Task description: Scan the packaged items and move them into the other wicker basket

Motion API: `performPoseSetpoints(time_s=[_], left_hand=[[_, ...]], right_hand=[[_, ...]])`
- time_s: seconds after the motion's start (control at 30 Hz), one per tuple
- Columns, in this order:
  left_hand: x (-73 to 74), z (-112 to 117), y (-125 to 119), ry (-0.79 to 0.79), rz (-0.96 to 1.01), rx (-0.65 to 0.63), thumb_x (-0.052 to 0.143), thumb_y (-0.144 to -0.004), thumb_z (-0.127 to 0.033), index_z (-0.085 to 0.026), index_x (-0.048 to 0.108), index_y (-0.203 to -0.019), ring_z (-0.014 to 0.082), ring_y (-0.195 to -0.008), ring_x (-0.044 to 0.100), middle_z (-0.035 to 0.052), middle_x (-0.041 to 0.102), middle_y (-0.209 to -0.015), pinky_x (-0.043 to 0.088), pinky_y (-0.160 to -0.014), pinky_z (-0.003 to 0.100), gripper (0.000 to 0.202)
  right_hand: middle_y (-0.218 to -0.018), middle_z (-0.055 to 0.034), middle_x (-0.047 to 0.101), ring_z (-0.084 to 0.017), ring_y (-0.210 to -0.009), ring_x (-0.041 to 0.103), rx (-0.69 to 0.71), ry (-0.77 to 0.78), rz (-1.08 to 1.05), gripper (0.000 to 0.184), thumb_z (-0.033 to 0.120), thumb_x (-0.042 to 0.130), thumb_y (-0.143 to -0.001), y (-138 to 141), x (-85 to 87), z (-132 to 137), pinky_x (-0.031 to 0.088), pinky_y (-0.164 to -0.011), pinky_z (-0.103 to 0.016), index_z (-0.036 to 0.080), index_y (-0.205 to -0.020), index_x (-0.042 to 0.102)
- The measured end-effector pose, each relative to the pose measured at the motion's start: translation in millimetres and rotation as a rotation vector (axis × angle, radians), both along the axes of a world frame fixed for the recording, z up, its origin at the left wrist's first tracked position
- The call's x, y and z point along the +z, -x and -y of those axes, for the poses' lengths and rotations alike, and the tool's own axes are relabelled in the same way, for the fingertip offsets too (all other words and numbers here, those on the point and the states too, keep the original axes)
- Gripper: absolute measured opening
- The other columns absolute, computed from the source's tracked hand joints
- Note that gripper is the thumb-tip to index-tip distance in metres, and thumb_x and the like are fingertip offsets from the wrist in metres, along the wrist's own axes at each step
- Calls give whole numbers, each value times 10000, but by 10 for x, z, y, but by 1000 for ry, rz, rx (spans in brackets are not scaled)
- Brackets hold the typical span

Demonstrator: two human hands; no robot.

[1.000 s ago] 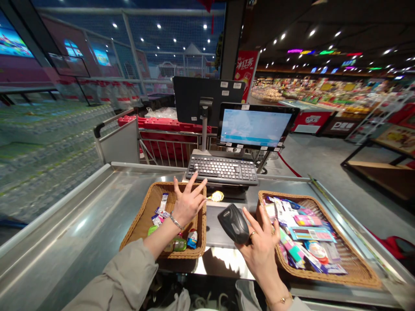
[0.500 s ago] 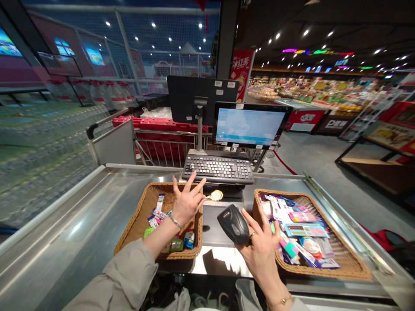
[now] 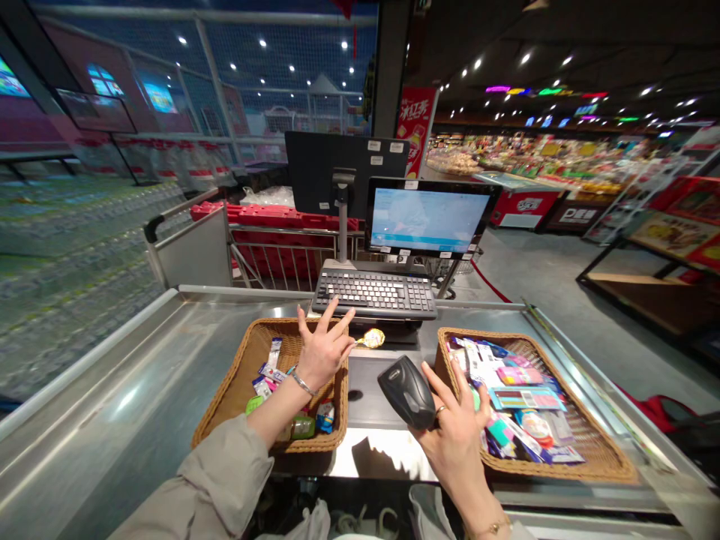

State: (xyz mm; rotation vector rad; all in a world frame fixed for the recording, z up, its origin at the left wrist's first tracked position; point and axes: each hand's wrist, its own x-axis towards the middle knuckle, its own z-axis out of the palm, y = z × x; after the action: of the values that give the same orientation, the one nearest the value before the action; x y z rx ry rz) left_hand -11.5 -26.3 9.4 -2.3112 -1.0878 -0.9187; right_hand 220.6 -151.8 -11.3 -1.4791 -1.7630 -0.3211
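My left hand (image 3: 320, 352) hovers over the left wicker basket (image 3: 233, 379) with its fingers spread and nothing in it. A gold-wrapped sweet (image 3: 373, 338) lies just off its thumb tip, below the keyboard (image 3: 376, 292). My right hand (image 3: 458, 431) holds a black barcode scanner (image 3: 408, 390) by its thumb side, above the counter between the two baskets. Its other fingers stretch toward the right wicker basket (image 3: 585, 465), which is full of small flat packets (image 3: 517, 405).
The left basket holds a few sweets and a small green bottle (image 3: 297, 427). Behind the keyboard stand a lit till screen (image 3: 428, 220) and a dark customer display (image 3: 331, 172). A steel counter (image 3: 129, 397) runs left; a trolley rail (image 3: 281, 251) lies beyond.
Both hands keep the same pose. The view has shifted slightly, so everything sits a little further left and lower than before.
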Motion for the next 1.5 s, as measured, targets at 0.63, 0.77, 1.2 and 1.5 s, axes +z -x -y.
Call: performPoseSetpoints(time_s=[0.63,0.77,1.2,1.5], left_hand=[[23,-35,16,-39,-11,-2,624,-883,-287,-209,643,-722,350,-1385,372,2,591,-1350,-93,-1080,749,179],[31,-42,29,-49,-17,-2,608,-894,-289,-214,642,-715,331,-1391,368,-11,601,-1340,-103,-1089,734,197],[17,-133,119,-81,-118,-15,575,-917,-257,-213,639,-725,308,-1415,328,-10,581,-1363,-121,-1095,732,207],[170,-195,208,-75,-217,-76,605,-886,-198,-210,635,-709,306,-1431,291,2,564,-1382,-155,-1087,726,180]], right_hand=[[-1264,-42,647,-310,-1398,338,23,13,51,194,207,532,-837,-23,-13,-3,139,-1099,-626,245,-978,660],[-1251,-42,654,-311,-1390,350,26,-1,67,208,216,540,-837,-23,-9,-1,146,-1097,-626,249,-1009,654],[-1236,-7,664,-321,-1370,372,44,11,80,240,217,534,-833,-18,32,30,107,-1108,-631,264,-1038,649],[-1273,-17,643,-296,-1409,322,60,33,54,233,162,501,-816,-1,77,71,101,-1122,-630,249,-966,656]])
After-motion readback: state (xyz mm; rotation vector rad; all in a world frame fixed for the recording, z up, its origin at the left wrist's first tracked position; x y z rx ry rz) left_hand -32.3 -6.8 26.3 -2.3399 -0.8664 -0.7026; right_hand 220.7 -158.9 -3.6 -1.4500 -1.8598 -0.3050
